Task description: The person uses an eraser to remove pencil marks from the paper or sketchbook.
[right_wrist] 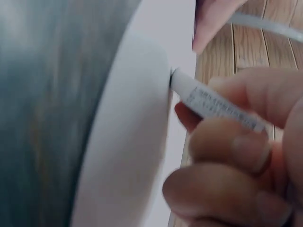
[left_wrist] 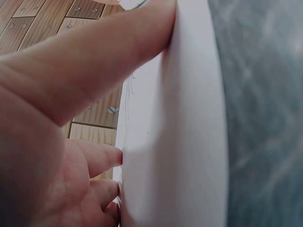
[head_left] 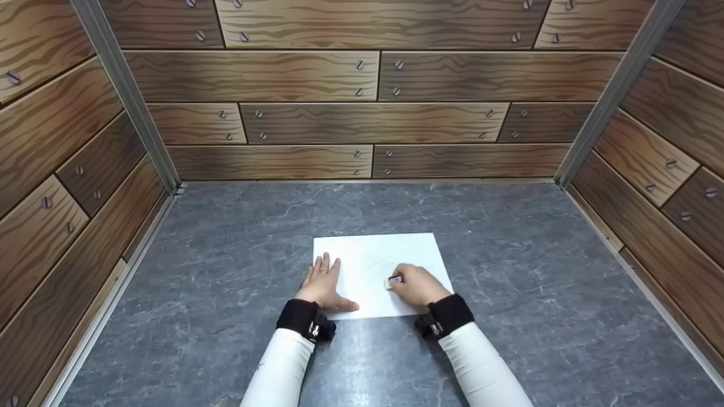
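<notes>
A white sheet of paper (head_left: 362,254) lies on the grey surface. My left hand (head_left: 323,288) rests on its left side, fingers spread and thumb stretched along the near edge. In the left wrist view, the thumb (left_wrist: 109,56) presses on the paper and thin dark lines show beyond it. My right hand (head_left: 419,285) pinches a small white eraser (head_left: 389,283) with a dark band, over the right half of the sheet. Printed text covers the sleeve of the eraser (right_wrist: 213,101) in the right wrist view, and its tip meets the paper. Faint grey strokes (head_left: 373,264) mark the middle.
The dark grey marbled tabletop (head_left: 237,243) surrounds the paper. Wood-patterned panels (head_left: 317,121) with printed screws stand at the back and both sides, joined by metal corner posts (head_left: 138,96). Black straps with small cameras (head_left: 325,328) wrap both wrists.
</notes>
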A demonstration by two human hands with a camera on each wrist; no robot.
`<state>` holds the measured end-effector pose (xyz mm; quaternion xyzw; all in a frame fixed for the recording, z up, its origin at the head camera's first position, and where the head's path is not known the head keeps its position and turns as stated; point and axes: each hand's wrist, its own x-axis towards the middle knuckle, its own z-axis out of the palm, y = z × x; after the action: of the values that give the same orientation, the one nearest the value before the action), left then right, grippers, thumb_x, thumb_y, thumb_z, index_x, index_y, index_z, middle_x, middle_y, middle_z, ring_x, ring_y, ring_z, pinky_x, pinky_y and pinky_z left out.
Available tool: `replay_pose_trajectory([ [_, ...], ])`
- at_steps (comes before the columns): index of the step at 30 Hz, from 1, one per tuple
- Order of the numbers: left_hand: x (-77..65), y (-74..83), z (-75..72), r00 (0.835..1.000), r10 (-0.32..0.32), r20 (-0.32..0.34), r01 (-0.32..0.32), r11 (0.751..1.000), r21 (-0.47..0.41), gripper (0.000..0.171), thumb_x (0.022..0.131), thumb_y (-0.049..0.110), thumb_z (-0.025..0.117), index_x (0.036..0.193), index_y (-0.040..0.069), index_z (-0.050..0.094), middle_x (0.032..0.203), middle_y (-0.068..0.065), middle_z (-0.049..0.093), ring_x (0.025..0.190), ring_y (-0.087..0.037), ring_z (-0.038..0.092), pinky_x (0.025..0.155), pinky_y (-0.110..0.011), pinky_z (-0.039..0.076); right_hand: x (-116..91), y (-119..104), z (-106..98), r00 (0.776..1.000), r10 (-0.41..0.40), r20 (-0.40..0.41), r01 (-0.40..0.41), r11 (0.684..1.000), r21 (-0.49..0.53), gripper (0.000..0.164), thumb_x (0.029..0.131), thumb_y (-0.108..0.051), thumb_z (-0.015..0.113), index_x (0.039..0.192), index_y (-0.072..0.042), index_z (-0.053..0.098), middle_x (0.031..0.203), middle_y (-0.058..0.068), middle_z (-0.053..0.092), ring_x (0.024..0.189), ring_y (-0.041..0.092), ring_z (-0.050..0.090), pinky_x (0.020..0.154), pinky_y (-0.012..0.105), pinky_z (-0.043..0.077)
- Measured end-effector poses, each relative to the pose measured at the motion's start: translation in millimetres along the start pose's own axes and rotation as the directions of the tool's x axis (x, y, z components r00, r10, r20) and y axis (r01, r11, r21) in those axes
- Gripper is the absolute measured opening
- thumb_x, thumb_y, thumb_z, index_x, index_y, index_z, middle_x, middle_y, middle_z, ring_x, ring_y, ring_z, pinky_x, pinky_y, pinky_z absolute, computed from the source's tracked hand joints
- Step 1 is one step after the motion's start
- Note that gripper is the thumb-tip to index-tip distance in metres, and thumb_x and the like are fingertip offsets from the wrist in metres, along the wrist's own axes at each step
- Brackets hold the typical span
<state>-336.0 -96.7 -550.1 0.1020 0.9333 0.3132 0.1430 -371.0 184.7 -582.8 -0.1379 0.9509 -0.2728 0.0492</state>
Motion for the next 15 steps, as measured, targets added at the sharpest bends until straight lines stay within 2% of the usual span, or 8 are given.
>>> replay_pose_trajectory([
  [3,0.8,0.5,0.9,1.000,0.002,-0.007,-0.002,1.000,0.004,0.128,0.092,0.040,0.101,0.183,-0.008,0.025,0.194,-0.037,0.006,0.186,-0.052,0.004,0.153,-0.063,0.006,-0.4,4.9,-5.1,0.992,0.091,-0.082,-0.093,0.995,-0.029,0.016,0.111,-0.020,0.073,0.108,-0.006,0.079,0.104,0.013,0.083,0.089,0.023,0.072,0.088,0.047,0.063],
  [5,1.2,0.3,1.7,1.000,-0.001,-0.007,0.001,1.000,0.005,0.129,0.092,0.040,0.102,0.183,-0.008,0.025,0.194,-0.036,0.005,0.186,-0.051,0.003,0.153,-0.063,0.006,-0.5,5.8,-6.1,0.990,0.107,-0.091,-0.111,0.993,-0.040,0.017,0.112,-0.021,0.071,0.111,-0.006,0.078,0.105,0.014,0.083,0.090,0.023,0.073,0.088,0.047,0.064],
  [8,1.6,0.1,2.7,1.000,-0.006,-0.003,0.006,1.000,0.000,0.129,0.091,0.040,0.102,0.183,-0.008,0.025,0.194,-0.037,0.006,0.186,-0.052,0.004,0.153,-0.064,0.006,-0.5,4.0,-5.0,0.999,0.043,-0.005,-0.043,0.999,-0.010,0.020,0.113,-0.026,0.071,0.115,-0.007,0.079,0.102,0.009,0.081,0.086,0.019,0.069,0.083,0.041,0.061],
  [11,2.0,0.4,2.5,1.000,-0.007,0.000,0.007,1.000,-0.005,0.129,0.091,0.040,0.102,0.183,-0.009,0.026,0.194,-0.037,0.006,0.185,-0.053,0.004,0.153,-0.064,0.006,-0.2,3.7,-4.3,0.998,-0.018,0.061,0.016,0.999,0.032,0.021,0.112,-0.027,0.072,0.113,-0.008,0.079,0.097,0.006,0.076,0.082,0.016,0.064,0.079,0.037,0.056],
  [13,2.1,0.5,2.2,1.000,-0.006,0.000,0.006,1.000,-0.002,0.129,0.091,0.040,0.102,0.183,-0.008,0.025,0.194,-0.036,0.005,0.186,-0.052,0.003,0.153,-0.064,0.006,-0.5,5.6,-5.7,1.000,0.002,0.030,-0.003,1.000,0.020,0.019,0.112,-0.025,0.073,0.111,-0.007,0.079,0.098,0.007,0.077,0.084,0.018,0.065,0.080,0.038,0.057],
  [15,2.3,0.2,2.0,1.000,-0.002,-0.005,0.002,1.000,0.003,0.129,0.091,0.040,0.102,0.183,-0.008,0.025,0.194,-0.036,0.006,0.186,-0.052,0.004,0.153,-0.064,0.006,-0.9,8.1,-7.7,0.997,0.066,-0.043,-0.066,0.998,-0.005,0.018,0.111,-0.022,0.072,0.111,-0.005,0.079,0.102,0.012,0.080,0.086,0.023,0.069,0.083,0.043,0.061],
])
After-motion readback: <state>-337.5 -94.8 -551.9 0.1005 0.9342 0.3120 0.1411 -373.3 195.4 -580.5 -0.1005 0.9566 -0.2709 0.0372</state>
